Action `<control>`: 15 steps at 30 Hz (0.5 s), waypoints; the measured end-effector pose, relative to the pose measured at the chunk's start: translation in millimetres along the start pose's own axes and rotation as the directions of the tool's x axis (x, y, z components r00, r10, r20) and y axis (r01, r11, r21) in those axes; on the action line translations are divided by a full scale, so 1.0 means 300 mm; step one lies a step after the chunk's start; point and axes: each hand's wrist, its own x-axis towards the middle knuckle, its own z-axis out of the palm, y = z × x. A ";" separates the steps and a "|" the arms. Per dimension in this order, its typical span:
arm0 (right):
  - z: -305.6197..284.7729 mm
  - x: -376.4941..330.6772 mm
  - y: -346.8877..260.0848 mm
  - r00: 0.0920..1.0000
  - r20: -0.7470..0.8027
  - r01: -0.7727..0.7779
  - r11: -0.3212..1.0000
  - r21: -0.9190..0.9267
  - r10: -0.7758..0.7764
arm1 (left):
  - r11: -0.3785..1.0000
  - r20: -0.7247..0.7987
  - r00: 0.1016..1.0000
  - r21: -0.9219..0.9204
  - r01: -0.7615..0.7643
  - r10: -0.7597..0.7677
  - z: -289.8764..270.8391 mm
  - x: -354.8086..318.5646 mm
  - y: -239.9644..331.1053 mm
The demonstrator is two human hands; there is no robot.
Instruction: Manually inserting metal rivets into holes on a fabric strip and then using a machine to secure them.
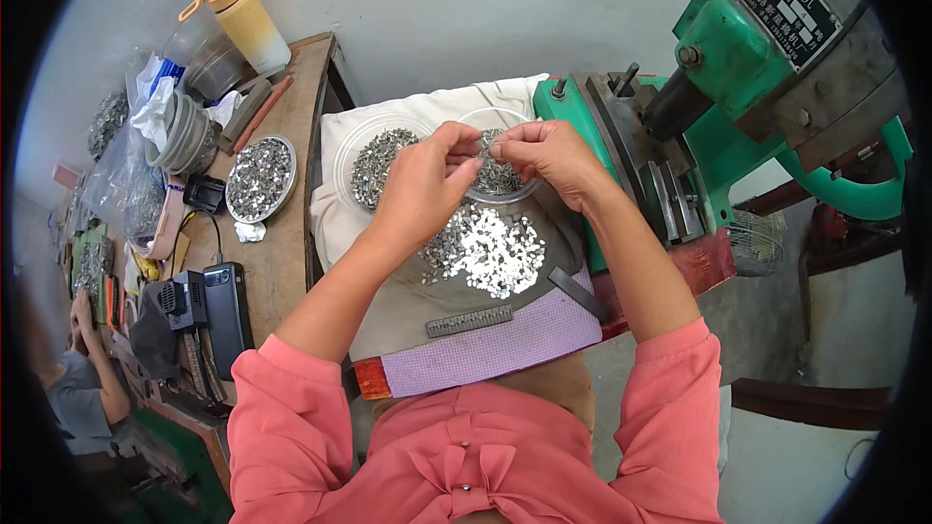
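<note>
My left hand [432, 175] and my right hand [555, 157] are close together above two round clear tubs. Both have thumb and fingers pinched together; whatever lies between the fingertips is too small to make out. The left tub [342, 170], beside my left hand, holds small grey metal pieces. The right tub [493, 113] sits partly hidden under my hands and holds thin metal bits. Below the hands, a loose pile of small shiny flat metal pieces [500, 254] spreads on the cloth. Nearer me lies a notched metal strip [469, 321].
A green press [752, 49] stands at right. A dark flat bar [578, 293] lies by a purple mesh mat [505, 342] at the near edge. The wooden table [282, 277] at left bears a bowl of metal pieces [289, 204], a phone [227, 315] and a bottle [250, 24]. Another person works far left.
</note>
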 end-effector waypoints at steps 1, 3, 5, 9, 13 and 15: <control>0.000 0.001 0.005 1.000 0.007 -0.020 0.998 0.052 0.020 | 1.000 0.003 1.000 -0.010 -0.007 0.007 0.015 0.008 -0.020; -0.007 -0.001 0.011 0.998 0.029 -0.057 0.991 0.125 0.053 | 1.000 0.019 1.000 -0.015 0.001 0.000 0.028 0.020 -0.016; -0.011 -0.006 0.012 0.997 0.042 -0.063 0.984 0.164 0.057 | 0.999 -0.012 1.000 -0.045 -0.026 0.025 0.051 0.031 -0.029; -0.018 0.001 0.024 0.997 0.060 -0.071 0.955 0.288 0.056 | 0.999 -0.026 0.999 -0.047 0.021 -0.022 0.057 0.053 -0.034; 0.000 -0.012 0.038 0.999 0.015 -0.048 0.939 0.341 0.046 | 0.993 -0.033 0.997 -0.094 0.069 -0.072 0.066 0.060 -0.043; 0.016 -0.028 0.033 0.999 -0.018 -0.034 0.946 0.323 0.043 | 0.996 -0.043 0.997 -0.063 0.060 -0.063 0.069 0.059 -0.049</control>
